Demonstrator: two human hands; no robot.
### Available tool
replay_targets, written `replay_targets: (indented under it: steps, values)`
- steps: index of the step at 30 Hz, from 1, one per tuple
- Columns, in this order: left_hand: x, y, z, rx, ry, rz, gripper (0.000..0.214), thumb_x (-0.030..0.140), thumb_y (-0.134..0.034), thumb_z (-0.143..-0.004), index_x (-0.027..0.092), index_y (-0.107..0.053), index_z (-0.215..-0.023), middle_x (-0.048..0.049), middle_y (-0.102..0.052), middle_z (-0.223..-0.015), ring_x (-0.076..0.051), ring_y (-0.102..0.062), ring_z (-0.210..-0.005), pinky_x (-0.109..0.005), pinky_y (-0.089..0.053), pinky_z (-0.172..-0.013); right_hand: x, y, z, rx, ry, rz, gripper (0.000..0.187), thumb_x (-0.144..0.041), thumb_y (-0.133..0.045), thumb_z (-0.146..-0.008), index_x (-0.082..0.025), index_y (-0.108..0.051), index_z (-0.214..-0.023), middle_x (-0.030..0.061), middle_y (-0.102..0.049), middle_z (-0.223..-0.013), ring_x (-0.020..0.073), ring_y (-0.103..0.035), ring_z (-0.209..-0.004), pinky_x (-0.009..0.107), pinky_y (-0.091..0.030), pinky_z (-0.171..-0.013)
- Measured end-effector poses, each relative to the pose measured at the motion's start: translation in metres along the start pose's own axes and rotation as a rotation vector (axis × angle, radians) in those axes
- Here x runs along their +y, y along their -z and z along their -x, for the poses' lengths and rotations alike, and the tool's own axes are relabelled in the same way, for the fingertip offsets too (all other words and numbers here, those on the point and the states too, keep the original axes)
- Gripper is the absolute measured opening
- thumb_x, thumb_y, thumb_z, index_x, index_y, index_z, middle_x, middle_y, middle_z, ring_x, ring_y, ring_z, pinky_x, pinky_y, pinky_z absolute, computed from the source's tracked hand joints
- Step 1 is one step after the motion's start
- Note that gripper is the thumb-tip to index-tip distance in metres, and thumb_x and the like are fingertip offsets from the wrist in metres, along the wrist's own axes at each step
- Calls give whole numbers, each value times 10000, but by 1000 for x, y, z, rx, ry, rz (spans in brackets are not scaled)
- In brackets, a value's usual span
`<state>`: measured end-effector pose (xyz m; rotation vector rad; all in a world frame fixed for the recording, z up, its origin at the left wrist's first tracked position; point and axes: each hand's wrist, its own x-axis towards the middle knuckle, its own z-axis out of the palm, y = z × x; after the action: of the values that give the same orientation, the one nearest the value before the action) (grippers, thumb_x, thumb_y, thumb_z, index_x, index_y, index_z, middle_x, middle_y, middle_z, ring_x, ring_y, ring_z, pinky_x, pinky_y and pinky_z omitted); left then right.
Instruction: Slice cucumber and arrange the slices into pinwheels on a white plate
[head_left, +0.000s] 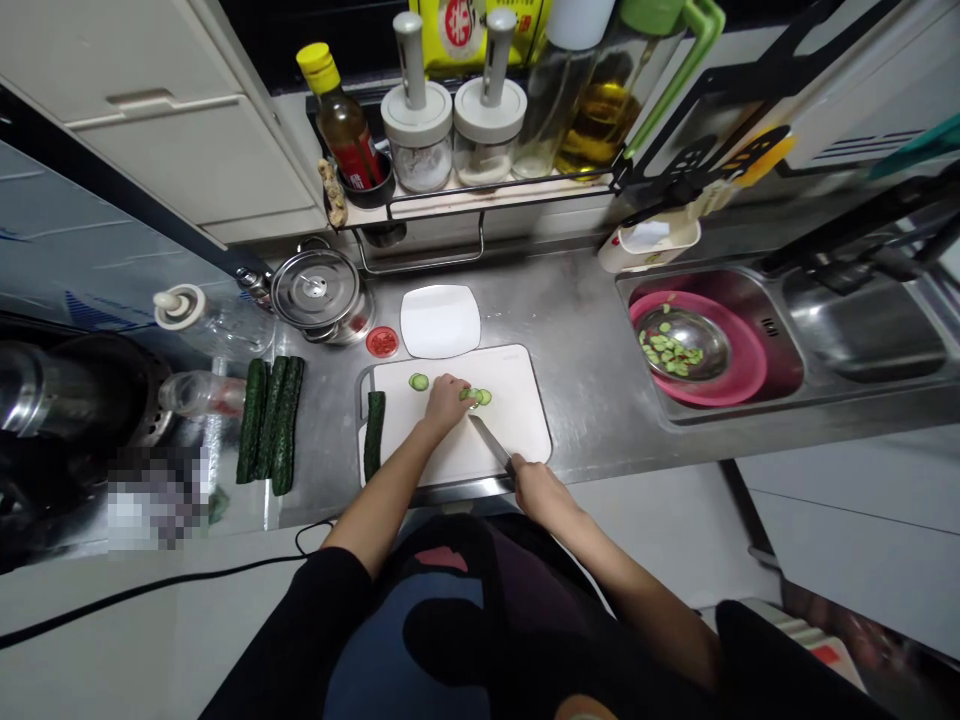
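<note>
A white cutting board (517,420) lies on the steel counter in front of me. My left hand (444,400) rests on it, fingers curled over a piece of cucumber that is mostly hidden. Cut cucumber slices (477,397) lie just right of its fingertips. My right hand (536,488) grips the handle of a knife (489,441), whose blade points toward the slices. One loose slice (418,382) lies to the left on the board. A cucumber half (373,434) lies along the board's left edge.
Three whole cucumbers (270,425) lie left of the board. A white plate (439,320), a small dish of red chilli (382,342) and a lidded steel pot (316,290) stand behind it. In the sink a steel bowl of cucumber slices (679,345) sits in a pink basin (742,375).
</note>
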<state>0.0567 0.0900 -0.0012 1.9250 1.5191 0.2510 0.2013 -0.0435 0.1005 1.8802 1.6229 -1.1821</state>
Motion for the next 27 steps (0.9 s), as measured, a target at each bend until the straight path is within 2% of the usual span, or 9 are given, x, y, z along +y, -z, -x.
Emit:
replay_targets:
  steps: [5,9,12,15,18,22,25,27]
  values:
    - [11,-7,0,42,41,42,161,155,-717,-646,170,-666,-798,-65,-603,-906,-222,-538,-943,-324,-429,-838,2,-1,2,15,-8,-9,327,-17,-373,-808,-118,-512,-1086,167,-677,-925,249,-646,-909,279,-371,-658]
    - [10,-1,7,-7,118,239,46,182,-660,-713,178,-639,-753,-12,-623,-762,-156,-568,-765,-276,-448,-726,3,-1,2,20,-10,-3,318,-16,-373,-816,-113,-514,-1085,169,-676,-947,246,-645,-919,279,-378,-673]
    - [-1,8,19,-22,225,359,46,186,-634,-725,184,-652,-767,21,-641,-697,-125,-576,-678,-246,-449,-676,3,2,2,25,-11,0,318,-19,-375,-823,-111,-515,-1093,167,-675,-945,238,-644,-915,277,-384,-681]
    - [-19,20,29,-44,291,319,54,159,-648,-684,188,-672,-722,26,-650,-652,-135,-593,-668,-246,-451,-668,0,3,1,29,-2,1,313,-23,-377,-829,-116,-517,-1092,167,-674,-937,236,-644,-908,278,-387,-680]
    - [-34,31,32,-21,292,234,79,130,-630,-690,190,-681,-701,7,-673,-686,-154,-612,-709,-262,-459,-710,-5,3,-2,42,27,17,297,-20,-380,-833,-122,-518,-1076,165,-673,-930,235,-645,-903,274,-387,-677]
    - [-45,31,37,109,163,134,123,127,-595,-733,192,-687,-782,-29,-690,-815,-181,-619,-805,-297,-468,-787,-19,1,-8,49,75,52,316,-10,-390,-816,-125,-503,-1087,163,-667,-956,234,-640,-915,271,-394,-681]
    - [-51,19,50,273,95,81,175,127,-579,-753,188,-671,-889,-55,-670,-899,-196,-605,-865,-326,-470,-825,-29,1,-11,47,89,72,362,6,-394,-795,-134,-481,-1117,149,-664,-972,226,-632,-936,264,-396,-681]
    - [-55,6,61,320,72,57,162,156,-610,-749,188,-658,-901,-64,-649,-891,-208,-591,-874,-345,-475,-821,-34,1,-12,51,90,82,386,13,-386,-792,-147,-466,-1134,136,-661,-986,213,-626,-945,255,-395,-677]
